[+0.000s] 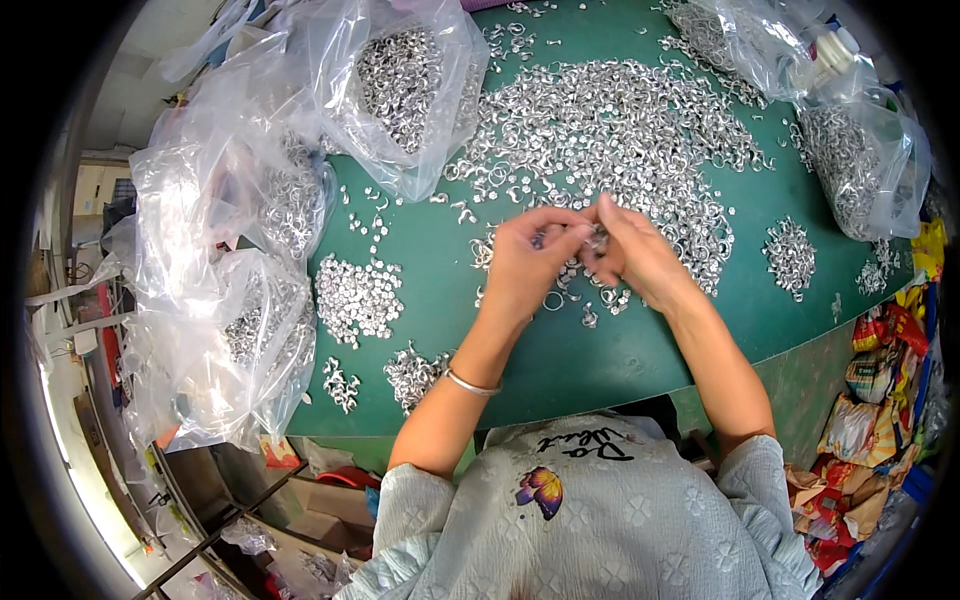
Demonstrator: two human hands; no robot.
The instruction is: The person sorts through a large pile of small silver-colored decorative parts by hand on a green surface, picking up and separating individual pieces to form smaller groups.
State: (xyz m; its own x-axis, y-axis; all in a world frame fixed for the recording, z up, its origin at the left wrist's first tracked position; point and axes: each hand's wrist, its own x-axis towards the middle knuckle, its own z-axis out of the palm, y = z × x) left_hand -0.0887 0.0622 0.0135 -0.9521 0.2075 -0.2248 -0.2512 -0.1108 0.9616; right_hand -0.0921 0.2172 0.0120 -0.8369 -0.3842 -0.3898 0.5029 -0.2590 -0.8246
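Observation:
Close together over the near edge of a wide heap of small shiny silver metal parts (610, 110), my two hands almost touch. My left hand (530, 255) is closed, thumb and fingers pinched toward the right hand; what it grips is too small and blurred to name. My right hand (645, 258) is curled with its palm inward, around a few small silver metal pieces (597, 238). Just below the hands, a silver ring-shaped part (553, 300) and other loose pieces lie on the green tabletop (570, 365).
Clear plastic bags of silver parts stand at the left (255, 330), back (400, 90) and right (855, 165). Smaller piles lie left (358, 300), near left (413, 378) and right (789, 258). Colourful packages (860, 420) are piled beyond the table's right edge.

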